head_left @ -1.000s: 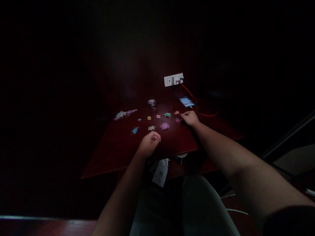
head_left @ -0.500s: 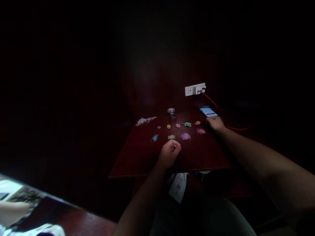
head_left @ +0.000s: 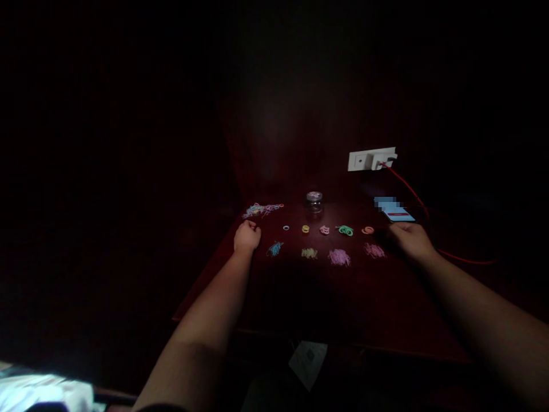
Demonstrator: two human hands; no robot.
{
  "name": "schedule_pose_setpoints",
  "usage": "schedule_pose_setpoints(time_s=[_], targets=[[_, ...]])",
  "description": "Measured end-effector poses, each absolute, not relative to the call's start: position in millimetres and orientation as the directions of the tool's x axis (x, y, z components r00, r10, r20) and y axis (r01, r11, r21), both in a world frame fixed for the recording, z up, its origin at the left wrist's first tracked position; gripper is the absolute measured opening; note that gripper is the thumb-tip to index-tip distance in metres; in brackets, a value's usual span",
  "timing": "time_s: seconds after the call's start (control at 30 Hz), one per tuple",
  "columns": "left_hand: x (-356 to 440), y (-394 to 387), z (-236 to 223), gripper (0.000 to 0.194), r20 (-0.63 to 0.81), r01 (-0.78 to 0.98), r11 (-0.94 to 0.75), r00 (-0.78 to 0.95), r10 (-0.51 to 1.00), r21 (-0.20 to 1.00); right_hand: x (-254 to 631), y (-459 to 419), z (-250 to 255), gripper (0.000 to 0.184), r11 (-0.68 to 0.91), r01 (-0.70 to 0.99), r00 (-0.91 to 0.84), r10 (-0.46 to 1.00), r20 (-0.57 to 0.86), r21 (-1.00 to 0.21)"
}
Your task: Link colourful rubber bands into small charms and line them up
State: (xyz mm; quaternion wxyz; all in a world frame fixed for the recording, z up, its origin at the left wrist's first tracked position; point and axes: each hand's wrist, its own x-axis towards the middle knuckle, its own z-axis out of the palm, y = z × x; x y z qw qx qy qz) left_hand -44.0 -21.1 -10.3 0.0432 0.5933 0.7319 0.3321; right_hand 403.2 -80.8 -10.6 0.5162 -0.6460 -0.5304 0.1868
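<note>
The scene is very dark. My left hand is curled into a fist on the dark red table, just below a mixed heap of coloured rubber bands and left of a small blue pile; what it holds, if anything, is hidden. My right hand rests knuckles up beside a pink pile and just below a lit phone; its fingers are curled under. Between the hands lie a yellowish pile, a purple pile and a row of small coloured rings.
A small glass jar stands at the back of the table. A white wall socket holds a plug with a red cable running down to the right. A white tag hangs under the table edge. Something pale lies at bottom left.
My left hand has moved forward and left from the table's near middle to beside the mixed heap. My right hand has drawn back from the pink pile toward the phone. The view has shifted.
</note>
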Motion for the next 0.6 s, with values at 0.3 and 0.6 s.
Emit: schedule_pose_setpoints(time_s=[0.3, 0.6], targets=[[-43.3, 38.8, -7.2, 0.032, 0.260, 0.895, 0.134, -0.262, 0.929, 0.425, 402.4, -76.9, -10.4, 0.021, 0.034, 0.426, 0.331, 0.924, 0.190, -0.904], [-45.6, 56.2, -4.1, 0.029, 0.274, 0.900, 0.130, -0.261, 0.926, 0.416, 397.9, -77.0, -9.0, 0.020, 0.056, 0.436, 0.326, 0.920, 0.216, -0.898]])
